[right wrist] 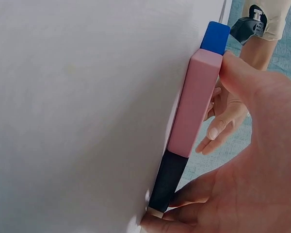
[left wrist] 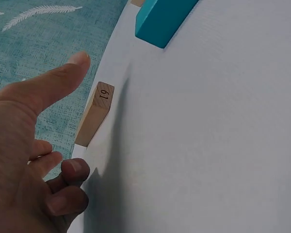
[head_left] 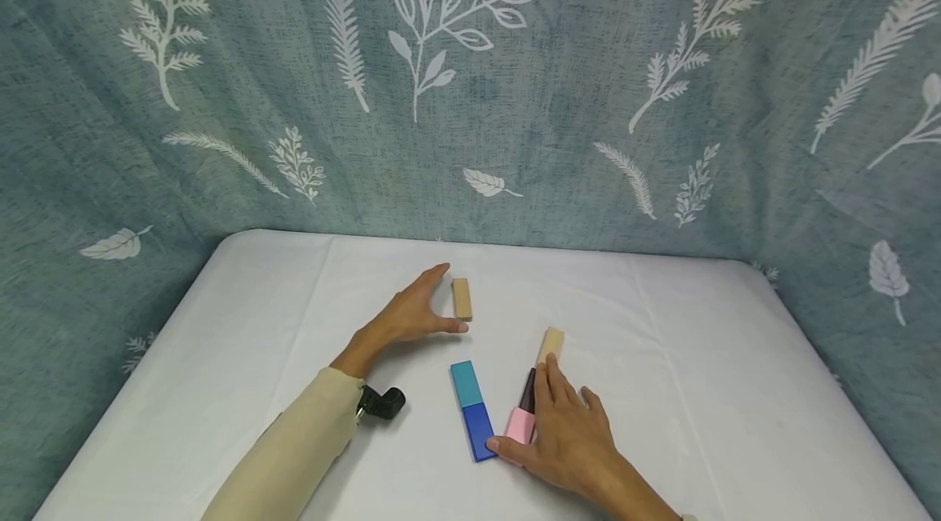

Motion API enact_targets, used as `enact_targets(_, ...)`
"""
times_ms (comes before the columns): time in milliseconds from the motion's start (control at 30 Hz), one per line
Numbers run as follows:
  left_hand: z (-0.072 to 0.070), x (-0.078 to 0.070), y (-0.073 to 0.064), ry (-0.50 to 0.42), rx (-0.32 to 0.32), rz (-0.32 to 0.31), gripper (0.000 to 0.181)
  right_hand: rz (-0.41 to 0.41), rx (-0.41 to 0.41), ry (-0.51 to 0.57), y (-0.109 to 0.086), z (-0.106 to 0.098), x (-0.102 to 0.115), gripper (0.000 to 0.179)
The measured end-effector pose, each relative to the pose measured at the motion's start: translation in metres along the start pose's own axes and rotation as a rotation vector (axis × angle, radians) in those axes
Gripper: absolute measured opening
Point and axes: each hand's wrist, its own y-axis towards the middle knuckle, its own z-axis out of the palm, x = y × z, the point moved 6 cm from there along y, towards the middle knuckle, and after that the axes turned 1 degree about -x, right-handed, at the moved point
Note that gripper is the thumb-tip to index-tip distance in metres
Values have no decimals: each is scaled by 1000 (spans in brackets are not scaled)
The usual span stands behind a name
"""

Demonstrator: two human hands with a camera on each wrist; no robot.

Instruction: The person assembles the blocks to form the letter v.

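A small wooden block [head_left: 461, 299] lies toward the back of the table, with "61" printed on its end in the left wrist view. My left hand [head_left: 410, 313] is spread beside it, thumb and fingers apart and holding nothing. Nearer to me, a teal block [head_left: 466, 384] and a blue block [head_left: 479, 433] line up end to end. To their right runs a row of a pink block [right wrist: 195, 104], a black block [right wrist: 168, 180] and a pale wooden block [head_left: 551, 344]. My right hand [head_left: 569, 439] spans that row, thumb by the pink and blue ends, fingertips at the pale block.
A white cloth [head_left: 243, 341] covers the table. Behind it hangs a green-blue curtain [head_left: 515, 170] with white leaf prints. A black wrist camera [head_left: 382, 402] juts from the left sleeve, close over the cloth.
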Motion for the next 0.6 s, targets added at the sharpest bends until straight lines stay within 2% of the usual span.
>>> enact_targets(400,2,3,9,23,14,-49,107,4,5,2,1,0,0,126)
enact_targets(600,3,1,11,25,22,-47,106,2,3,2,0,0,0,126)
